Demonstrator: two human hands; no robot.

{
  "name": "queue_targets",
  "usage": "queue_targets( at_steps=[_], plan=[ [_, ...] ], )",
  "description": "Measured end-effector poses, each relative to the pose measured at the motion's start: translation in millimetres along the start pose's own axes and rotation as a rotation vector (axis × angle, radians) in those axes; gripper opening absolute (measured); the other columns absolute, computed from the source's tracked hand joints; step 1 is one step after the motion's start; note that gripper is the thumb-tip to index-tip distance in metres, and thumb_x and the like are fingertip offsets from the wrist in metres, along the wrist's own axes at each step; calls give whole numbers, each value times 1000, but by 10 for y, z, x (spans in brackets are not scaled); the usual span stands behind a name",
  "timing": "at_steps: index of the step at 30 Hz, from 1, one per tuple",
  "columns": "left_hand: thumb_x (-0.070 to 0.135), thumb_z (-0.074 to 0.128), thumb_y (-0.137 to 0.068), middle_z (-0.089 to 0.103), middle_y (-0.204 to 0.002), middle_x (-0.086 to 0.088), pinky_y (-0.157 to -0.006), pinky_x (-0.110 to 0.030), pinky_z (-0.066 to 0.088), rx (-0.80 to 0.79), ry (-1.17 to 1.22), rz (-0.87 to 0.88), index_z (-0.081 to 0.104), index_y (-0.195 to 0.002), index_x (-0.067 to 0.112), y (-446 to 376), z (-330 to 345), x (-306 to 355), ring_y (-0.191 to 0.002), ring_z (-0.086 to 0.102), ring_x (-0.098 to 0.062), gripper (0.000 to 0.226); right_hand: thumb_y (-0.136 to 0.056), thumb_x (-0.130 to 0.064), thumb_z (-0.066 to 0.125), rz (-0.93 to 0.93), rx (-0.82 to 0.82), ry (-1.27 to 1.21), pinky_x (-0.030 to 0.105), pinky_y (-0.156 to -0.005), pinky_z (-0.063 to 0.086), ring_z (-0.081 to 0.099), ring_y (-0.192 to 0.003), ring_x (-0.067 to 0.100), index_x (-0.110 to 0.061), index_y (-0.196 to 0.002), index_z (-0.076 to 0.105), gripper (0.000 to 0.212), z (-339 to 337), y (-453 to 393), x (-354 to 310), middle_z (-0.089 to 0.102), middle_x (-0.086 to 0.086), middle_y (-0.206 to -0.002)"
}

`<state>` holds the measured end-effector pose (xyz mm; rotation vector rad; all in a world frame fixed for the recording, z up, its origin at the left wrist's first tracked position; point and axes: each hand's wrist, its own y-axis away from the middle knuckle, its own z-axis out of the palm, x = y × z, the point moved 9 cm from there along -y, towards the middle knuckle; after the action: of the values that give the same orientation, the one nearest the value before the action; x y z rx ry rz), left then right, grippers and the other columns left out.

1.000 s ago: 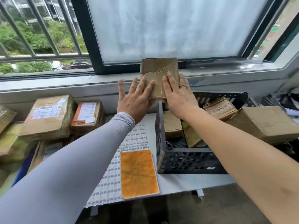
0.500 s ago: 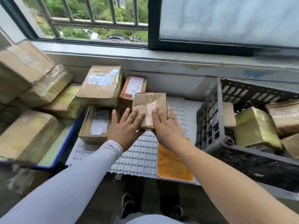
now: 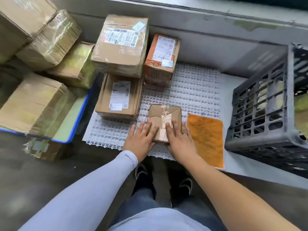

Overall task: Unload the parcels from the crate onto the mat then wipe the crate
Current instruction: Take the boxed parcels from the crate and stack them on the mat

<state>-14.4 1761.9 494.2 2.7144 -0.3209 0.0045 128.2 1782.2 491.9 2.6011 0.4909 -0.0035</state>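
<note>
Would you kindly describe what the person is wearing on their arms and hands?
The left arm wears a light grey sleeve reaching the wrist, with small dark lettering at its cuff. The left hand is bare. The right arm is unsleeved, and the right hand wears a thin ring.

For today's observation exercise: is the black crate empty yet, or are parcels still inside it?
Not empty. Through the slotted wall of the black crate, at least one yellowish-taped parcel shows inside; how many remain cannot be told.

A grey concrete ledge [image 3: 208, 22] with chipped paint runs along the top, a grey wall face below it. A white tabletop [image 3: 233, 165] stands against it over a dark floor [image 3: 33, 177], in soft, even light
</note>
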Motion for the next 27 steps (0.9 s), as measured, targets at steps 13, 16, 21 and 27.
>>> queue_targets(
  at_steps=[13, 16, 21, 27],
  plan=[
    [51, 47, -103, -4, -173, -9, -128, -53, 14, -32, 291, -32, 3, -165, 34, -295, -298, 44, -159, 7, -30, 78, -101, -58, 45, 131, -23, -114, 55, -122, 27, 1, -158, 40, -29, -165, 8, 79, -318, -49, 164, -16, 7, -172],
    [52, 46, -102, -9, -173, -10, -128, -54, 10, -90, 228, -31, 1, -165, 34, -345, -250, 95, -160, 0, -30, 79, -103, -54, 47, 155, -52, -123, 58, -122, 28, -1, -158, 41, -30, -165, 6, 78, -304, -90, 190, -17, 9, -171],
    [51, 56, -98, -7, -173, -11, -128, -54, 12, -79, 260, -83, 5, -165, 33, -412, -307, 74, -159, 8, -32, 86, -101, -48, 56, 172, -79, -197, 56, -118, 37, 17, -155, 43, -32, -165, -1, 87, -305, -182, 234, -6, 19, -171],
    [47, 70, -90, -6, -173, -7, -126, -49, 24, -36, 341, -125, 9, -165, 34, -496, -454, 146, -155, 24, -37, 98, -94, -31, 70, 203, 14, -501, 37, -90, 49, 54, -127, 29, -33, -165, 1, 99, -387, -269, 336, 41, 13, -152]
  ],
)
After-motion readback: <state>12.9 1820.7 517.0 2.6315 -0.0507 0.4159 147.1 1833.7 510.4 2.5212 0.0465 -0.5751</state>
